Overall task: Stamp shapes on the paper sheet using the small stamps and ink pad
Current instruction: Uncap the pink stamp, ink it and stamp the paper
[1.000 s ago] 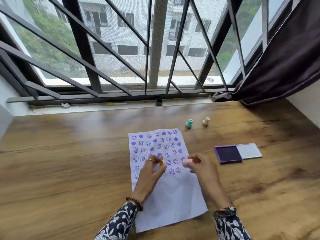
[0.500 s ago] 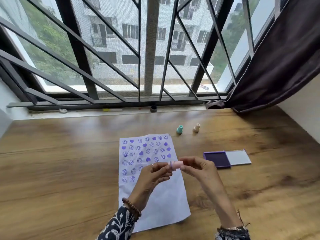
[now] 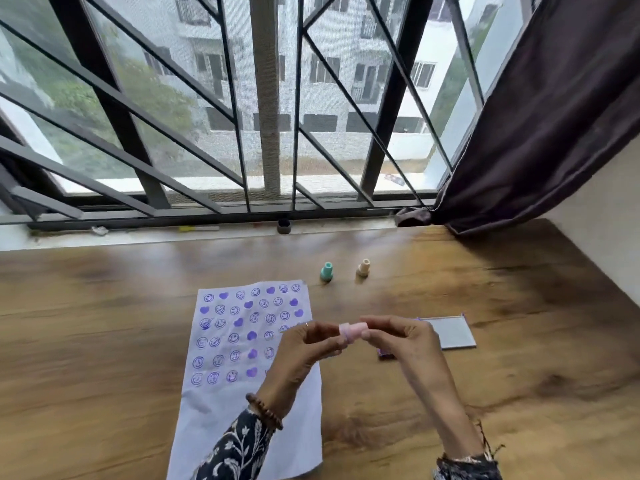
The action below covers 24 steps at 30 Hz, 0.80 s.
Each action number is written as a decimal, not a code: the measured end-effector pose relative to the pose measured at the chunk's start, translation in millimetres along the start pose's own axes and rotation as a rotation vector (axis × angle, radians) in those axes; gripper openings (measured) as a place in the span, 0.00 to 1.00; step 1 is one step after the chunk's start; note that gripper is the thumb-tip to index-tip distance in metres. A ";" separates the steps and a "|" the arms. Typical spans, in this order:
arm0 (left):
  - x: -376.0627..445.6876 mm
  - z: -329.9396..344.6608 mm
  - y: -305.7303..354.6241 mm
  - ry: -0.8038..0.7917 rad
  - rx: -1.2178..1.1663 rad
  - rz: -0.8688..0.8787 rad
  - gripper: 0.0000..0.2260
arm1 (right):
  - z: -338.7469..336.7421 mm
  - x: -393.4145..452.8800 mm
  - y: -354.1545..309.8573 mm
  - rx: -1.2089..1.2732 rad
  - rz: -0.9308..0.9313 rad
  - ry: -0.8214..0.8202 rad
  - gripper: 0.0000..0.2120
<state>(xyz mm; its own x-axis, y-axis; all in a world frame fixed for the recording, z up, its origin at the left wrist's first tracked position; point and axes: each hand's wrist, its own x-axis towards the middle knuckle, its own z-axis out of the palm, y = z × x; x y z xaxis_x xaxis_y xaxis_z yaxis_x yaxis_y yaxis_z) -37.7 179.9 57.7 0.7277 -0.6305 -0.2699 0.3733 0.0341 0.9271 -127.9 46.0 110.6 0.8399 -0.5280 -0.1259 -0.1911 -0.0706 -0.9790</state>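
While held above paper (image 3: 242, 341), pink stamp (image 3: 351, 331) between both hands.

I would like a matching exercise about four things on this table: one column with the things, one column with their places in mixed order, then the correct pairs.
Things:
1. pink stamp
2. teal stamp
3. beige stamp
4. paper sheet

Places:
A. stands on the table, just beyond the paper's far right corner
B. lies flat, partly under the left hand
C. held between the fingers of both hands, above the table
D. stands on the table, to the right of the teal one

Pairs: 1-C, 2-A, 3-D, 4-B
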 end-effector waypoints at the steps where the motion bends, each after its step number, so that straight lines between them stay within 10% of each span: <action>1: 4.8 5.9 -1.2 0.006 0.004 0.002 0.05 | -5.4 3.6 1.2 -0.019 -0.009 -0.006 0.13; 10: 74.0 43.3 -23.8 0.146 0.248 0.031 0.10 | -48.2 73.8 23.2 -0.332 -0.069 0.048 0.10; 17: 141.1 50.0 -25.4 0.216 0.923 0.197 0.26 | -76.0 145.7 39.8 -0.618 -0.178 0.205 0.08; 24: 171.9 59.9 -26.8 0.269 0.995 0.205 0.16 | -79.7 183.2 64.9 -0.785 -0.149 0.167 0.09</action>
<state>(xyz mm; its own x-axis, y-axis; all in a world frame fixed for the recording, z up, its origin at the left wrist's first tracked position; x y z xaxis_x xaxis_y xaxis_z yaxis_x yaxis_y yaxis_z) 42.9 24.2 2.1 0.8731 -0.4871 -0.0194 -0.3235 -0.6087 0.7244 -26.9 -122.7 36.7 0.8096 -0.5810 0.0833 -0.4354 -0.6897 -0.5785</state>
